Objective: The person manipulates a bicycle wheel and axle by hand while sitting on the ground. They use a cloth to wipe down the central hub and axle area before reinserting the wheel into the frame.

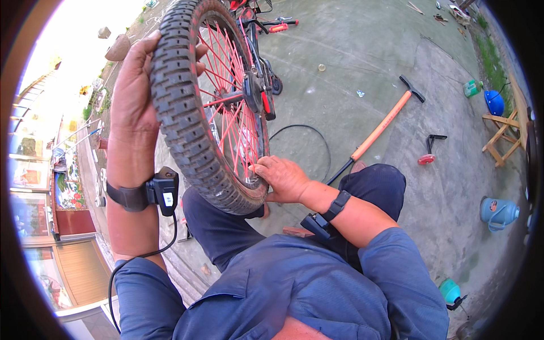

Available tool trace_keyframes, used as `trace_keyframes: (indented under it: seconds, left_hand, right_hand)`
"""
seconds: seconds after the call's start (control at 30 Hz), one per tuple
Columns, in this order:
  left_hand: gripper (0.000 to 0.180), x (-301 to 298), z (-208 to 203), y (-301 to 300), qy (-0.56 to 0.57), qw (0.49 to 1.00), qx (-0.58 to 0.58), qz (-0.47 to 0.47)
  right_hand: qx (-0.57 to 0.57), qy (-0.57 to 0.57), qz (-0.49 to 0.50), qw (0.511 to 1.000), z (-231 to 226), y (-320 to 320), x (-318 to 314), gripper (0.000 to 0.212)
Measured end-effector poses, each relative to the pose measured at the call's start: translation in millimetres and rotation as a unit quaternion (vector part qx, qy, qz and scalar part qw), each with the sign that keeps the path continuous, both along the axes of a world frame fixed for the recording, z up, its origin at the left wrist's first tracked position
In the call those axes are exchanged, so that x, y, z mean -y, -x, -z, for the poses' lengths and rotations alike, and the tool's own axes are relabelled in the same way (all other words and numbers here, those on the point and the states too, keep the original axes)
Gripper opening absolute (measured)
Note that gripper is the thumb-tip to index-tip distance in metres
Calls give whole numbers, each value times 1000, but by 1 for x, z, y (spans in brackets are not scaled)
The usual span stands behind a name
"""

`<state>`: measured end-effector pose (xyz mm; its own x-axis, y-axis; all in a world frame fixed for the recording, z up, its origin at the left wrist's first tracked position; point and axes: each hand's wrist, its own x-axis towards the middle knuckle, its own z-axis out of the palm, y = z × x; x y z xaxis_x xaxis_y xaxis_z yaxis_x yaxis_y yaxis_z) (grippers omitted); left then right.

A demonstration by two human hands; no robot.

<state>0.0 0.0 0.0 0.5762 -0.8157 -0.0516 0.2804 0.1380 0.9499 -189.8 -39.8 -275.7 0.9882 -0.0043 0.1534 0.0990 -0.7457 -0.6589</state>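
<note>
Black tyre [180, 113] on its wheel, near-end handwork unfinished

Red-spoked and held over the grey floor [340, 56], the wheel [225, 99] already wears its tyre. The left hand [135, 93] grips the tread, fingers curled round it. At the wheel's near end, the right hand [281, 178] bends its fingers inward; I can't tell whether they pinch anything. That bit looks undone. An orange pump [381, 127] is ungripped; one hose [294, 125] end is hidden.

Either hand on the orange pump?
No: the left hand grips the bicycle tire and the right hand is at its lower part, both away from the orange pump.
</note>
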Motion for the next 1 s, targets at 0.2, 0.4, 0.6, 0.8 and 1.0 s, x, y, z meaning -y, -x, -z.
trace_keyframes:
  seconds: [0.2, 0.4, 0.6, 0.8, 1.0]
  left_hand:
    - [40, -20, 40, 5, -20, 1000, -10, 9]
    - [38, -33, 73, 12, -27, 999, -25, -32]
    - [33, -47, 78, -1, -57, 997, -34, -42]
    - [42, -45, 69, -19, -59, 998, 1, 5]
    - [36, -26, 59, -22, -82, 997, 14, -3]
  right_hand:
    - [-71, -10, -52, 996, 19, 5, 3, 91]
    - [-151, -32, -79, 985, 43, 5, 8, 102]
    - [-179, -57, -77, 979, 47, -3, 5, 103]
    - [-158, -95, -95, 978, 44, -10, -2, 95]
    - [-145, -136, -114, 974, 46, -19, -8, 91]
